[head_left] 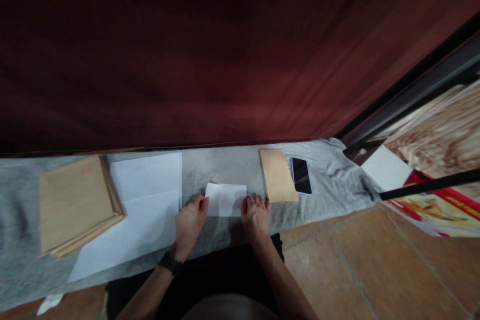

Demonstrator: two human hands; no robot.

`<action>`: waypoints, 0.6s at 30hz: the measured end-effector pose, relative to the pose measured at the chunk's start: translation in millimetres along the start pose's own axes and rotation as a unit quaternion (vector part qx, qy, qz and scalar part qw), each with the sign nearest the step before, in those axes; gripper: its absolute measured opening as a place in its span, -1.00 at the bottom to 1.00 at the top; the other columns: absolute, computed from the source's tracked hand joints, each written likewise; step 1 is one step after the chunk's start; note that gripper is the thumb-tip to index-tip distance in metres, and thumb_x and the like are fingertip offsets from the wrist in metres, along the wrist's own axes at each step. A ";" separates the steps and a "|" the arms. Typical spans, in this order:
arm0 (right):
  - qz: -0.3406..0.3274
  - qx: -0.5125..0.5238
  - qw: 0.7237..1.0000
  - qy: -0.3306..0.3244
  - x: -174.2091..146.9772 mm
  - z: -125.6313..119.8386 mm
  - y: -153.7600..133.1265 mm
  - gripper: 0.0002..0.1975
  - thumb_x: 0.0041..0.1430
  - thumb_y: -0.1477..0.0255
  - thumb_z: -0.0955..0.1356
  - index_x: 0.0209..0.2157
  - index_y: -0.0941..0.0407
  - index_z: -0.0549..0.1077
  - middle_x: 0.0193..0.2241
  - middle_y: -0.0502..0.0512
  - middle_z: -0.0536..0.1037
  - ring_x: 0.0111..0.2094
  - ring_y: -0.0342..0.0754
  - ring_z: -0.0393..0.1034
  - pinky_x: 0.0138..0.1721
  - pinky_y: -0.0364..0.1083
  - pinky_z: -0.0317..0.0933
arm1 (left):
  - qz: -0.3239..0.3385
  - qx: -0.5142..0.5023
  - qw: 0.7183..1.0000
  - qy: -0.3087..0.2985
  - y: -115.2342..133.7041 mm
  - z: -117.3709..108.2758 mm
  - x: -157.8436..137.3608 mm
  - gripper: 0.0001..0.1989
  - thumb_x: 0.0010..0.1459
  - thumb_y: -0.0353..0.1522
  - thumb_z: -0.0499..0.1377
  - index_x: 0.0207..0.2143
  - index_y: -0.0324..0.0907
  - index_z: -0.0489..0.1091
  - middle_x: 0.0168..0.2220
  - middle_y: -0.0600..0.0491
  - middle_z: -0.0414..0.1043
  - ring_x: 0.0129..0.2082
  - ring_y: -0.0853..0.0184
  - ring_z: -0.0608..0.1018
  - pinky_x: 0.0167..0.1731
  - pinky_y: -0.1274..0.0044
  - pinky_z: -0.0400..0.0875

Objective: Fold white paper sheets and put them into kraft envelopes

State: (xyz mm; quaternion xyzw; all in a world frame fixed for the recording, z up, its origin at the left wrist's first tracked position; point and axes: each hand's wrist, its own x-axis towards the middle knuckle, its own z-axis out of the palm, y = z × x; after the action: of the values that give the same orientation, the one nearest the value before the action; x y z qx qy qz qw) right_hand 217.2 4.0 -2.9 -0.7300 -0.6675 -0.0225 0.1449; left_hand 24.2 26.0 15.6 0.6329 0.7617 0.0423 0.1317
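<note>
A small folded sheet of white paper (226, 200) lies on the grey cloth between my hands. My left hand (190, 222) pinches its left edge between thumb and fingers. At the paper's right edge, my right hand (255, 216) has its fingers curled in, closed on that side. Just past the right hand sits a small brown envelope (278, 175). To the left, larger white sheets (150, 210) lie partly under a stack of brown envelopes (77, 200).
A phone (301, 176) rests to the right of the single envelope. The grey cloth (330, 180) covers a narrow surface against a dark red curtain (210, 60). A printed box (438, 210) stands at the right above the tiled floor (337, 265).
</note>
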 end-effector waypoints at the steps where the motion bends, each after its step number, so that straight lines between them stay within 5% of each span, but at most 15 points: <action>1: 0.000 -0.003 1.000 0.006 -0.3 0.7 0.1 -0.78 0.38 0.43 0.27 -0.35 0.10 0.49 -0.39 0.15 0.58 -0.29 0.07 0.44 -0.13 0.04 0.15 | 0.000 0.000 1.000 0.000 0.4 0.1 0.4 -0.66 0.42 -0.19 -0.05 -0.11 -0.11 0.48 -0.28 -0.01 0.64 -0.35 0.22 0.63 -0.46 0.51 0.19; 8: 0.008 0.000 0.999 0.032 -0.7 1.9 0.4 -0.79 0.39 0.41 0.25 -0.12 0.17 0.49 -0.25 0.28 0.54 -0.20 0.19 0.40 -0.12 0.15 0.21 | 0.005 -0.005 1.000 -0.018 -0.9 -0.4 4.6 -0.67 0.41 -0.18 -0.04 -0.13 -0.12 0.46 -0.27 0.00 0.63 -0.34 0.24 0.63 -0.44 0.52 0.22; 13: -0.115 0.096 0.988 0.042 -0.2 5.2 -17.1 -0.57 0.40 0.41 0.22 0.23 0.23 0.30 0.24 0.38 0.34 0.23 0.22 0.21 0.18 0.21 0.16 | 0.018 -0.001 0.999 -0.030 -2.2 -2.2 7.6 -0.66 0.42 -0.18 -0.05 -0.13 -0.12 0.46 -0.29 0.01 0.63 -0.35 0.27 0.63 -0.44 0.52 0.23; 18: -0.169 0.120 0.978 0.010 -7.1 20.1 -31.8 -0.46 0.42 0.31 0.24 0.32 0.26 0.21 0.35 0.35 0.21 0.37 0.20 0.04 0.30 0.16 0.07 | 0.023 0.000 0.999 -0.029 -4.0 -0.6 8.5 -0.64 0.43 -0.17 -0.07 -0.13 -0.13 0.46 -0.26 -0.01 0.64 -0.32 0.25 0.63 -0.42 0.51 0.24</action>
State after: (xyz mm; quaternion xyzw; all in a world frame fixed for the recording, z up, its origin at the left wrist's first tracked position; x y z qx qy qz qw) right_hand 182.1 4.1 -18.0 -0.5840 -0.7775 0.0267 0.2319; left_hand 18.9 33.5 14.0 0.6515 0.7425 0.0271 0.1531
